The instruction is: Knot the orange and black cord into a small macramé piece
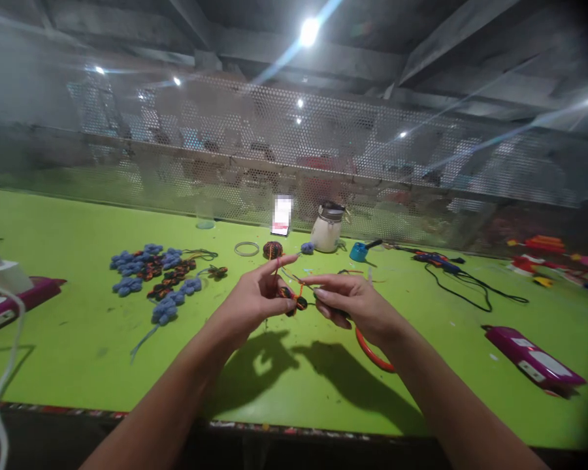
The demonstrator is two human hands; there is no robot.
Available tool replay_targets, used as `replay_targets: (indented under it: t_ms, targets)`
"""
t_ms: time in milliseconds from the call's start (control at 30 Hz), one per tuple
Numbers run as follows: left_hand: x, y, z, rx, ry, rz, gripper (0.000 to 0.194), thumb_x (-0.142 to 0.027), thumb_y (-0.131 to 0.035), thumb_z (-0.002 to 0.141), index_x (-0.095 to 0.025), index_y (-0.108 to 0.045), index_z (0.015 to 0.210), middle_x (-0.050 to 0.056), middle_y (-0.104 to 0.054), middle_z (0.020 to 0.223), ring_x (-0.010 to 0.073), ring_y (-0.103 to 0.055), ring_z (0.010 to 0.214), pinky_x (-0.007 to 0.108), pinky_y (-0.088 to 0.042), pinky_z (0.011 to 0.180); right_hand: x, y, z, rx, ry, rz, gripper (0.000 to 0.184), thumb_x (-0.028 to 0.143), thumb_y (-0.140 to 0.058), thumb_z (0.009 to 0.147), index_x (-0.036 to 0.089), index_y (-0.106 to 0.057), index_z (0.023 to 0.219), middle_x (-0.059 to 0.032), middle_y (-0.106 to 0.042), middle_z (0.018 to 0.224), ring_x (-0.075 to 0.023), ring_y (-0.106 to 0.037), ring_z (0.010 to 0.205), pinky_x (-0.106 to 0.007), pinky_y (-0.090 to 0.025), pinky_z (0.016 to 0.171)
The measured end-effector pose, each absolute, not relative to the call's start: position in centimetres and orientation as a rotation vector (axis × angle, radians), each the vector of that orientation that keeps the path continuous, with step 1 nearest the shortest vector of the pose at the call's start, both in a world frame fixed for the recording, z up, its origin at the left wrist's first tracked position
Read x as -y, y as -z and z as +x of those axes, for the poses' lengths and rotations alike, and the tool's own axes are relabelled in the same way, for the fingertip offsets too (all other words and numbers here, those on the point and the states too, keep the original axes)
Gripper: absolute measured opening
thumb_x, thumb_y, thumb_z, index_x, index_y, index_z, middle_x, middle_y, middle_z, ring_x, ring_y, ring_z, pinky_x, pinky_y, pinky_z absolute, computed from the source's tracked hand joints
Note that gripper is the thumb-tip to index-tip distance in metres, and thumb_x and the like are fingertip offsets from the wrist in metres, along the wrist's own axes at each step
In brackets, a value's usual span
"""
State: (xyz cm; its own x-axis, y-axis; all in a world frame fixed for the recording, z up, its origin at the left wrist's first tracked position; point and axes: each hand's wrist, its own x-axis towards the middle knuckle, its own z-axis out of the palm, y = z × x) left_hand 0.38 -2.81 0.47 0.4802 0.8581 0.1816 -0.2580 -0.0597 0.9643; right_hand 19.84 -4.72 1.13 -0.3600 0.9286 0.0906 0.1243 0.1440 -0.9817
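Between thumb and fingers, my left hand (262, 290) pinches a small dark crochet flower (298, 303) with orange and black yarn. A strand of red-orange yarn (277, 266) runs over its raised index finger, leading up toward a multicoloured yarn ball (273, 249) behind. My right hand (347, 297) closes around a thin crochet hook (310, 285), its tip at the flower's yarn. Most of the hook's handle is hidden in the fingers. Both hands hover over the green table, their shadows beneath.
Blue and dark crochet flowers (164, 310) lie left. Behind stand a jar (326, 230), a phone (281, 217) and a teal pot (357, 252). An orange ring (372, 352) lies under my right wrist. Purple power strips (534, 359) and a black-corded tool (438, 261) sit at the sides.
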Motion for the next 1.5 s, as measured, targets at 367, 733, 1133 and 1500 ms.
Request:
replay_targets:
  t_ms: [367,733,1133,1500]
  targets:
    - [2.1,0.2,1.1,-0.677,-0.881,1.369,0.076,-0.008,-0.068,0.062,-0.016,-0.040,0.132,-0.001,-0.059,0.067,0.0129,-0.055,0.064,0.029,-0.042,0.064,4.3,-0.5,21.0,1.657,-1.381,-1.076,0.040,0.031,-0.057,0.080,0.014,-0.060,0.116,0.0043,-0.049,0.054,-0.0046,-0.035,0.039,-0.019,-0.025,0.037]
    - [1.3,1.1,1.5,-0.827,-0.856,1.531,0.072,-0.010,-0.065,0.063,-0.012,-0.041,0.131,-0.003,-0.053,0.063,0.0104,-0.050,0.058,0.026,-0.039,0.058,3.0,1.2,21.2,1.674,-1.360,-1.080,0.036,0.030,-0.057,0.080,0.012,-0.063,0.111,0.0040,-0.050,0.053,-0.0045,-0.036,0.039,-0.019,-0.026,0.037]
    - [1.3,1.8,2.0,-0.830,-0.862,1.552,0.078,-0.011,-0.066,0.063,-0.014,-0.036,0.134,-0.004,-0.052,0.063,0.0109,-0.051,0.058,0.026,-0.040,0.059,3.6,2.8,21.2,1.641,-1.313,-1.024,0.033,0.030,-0.056,0.083,0.017,-0.062,0.113,0.0037,-0.051,0.056,-0.0047,-0.038,0.041,-0.020,-0.028,0.041]
    - [1.4,1.3,1.7,-0.789,-0.821,1.493,0.066,-0.013,-0.065,0.068,-0.017,-0.043,0.130,0.000,-0.054,0.076,0.0132,-0.053,0.072,0.029,-0.040,0.069,3.7,2.4,22.6,1.594,-1.383,-1.015,0.033,0.029,-0.055,0.083,0.016,-0.061,0.114,0.0042,-0.049,0.057,-0.0046,-0.037,0.042,-0.019,-0.027,0.041]
